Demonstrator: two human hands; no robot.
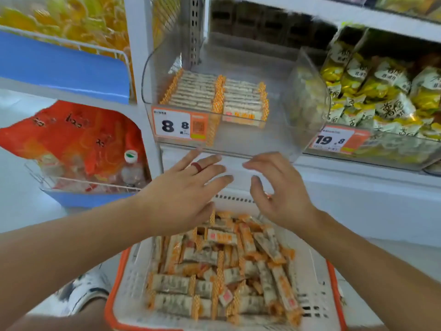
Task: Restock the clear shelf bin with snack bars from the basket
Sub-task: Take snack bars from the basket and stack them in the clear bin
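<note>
I see my left hand (188, 187) and right hand (279, 189) with fingers spread, holding nothing, above the basket (317, 290) of snack bars (214, 271). The clear shelf bin (226, 101), partly filled, stands just beyond the fingertips.
</note>
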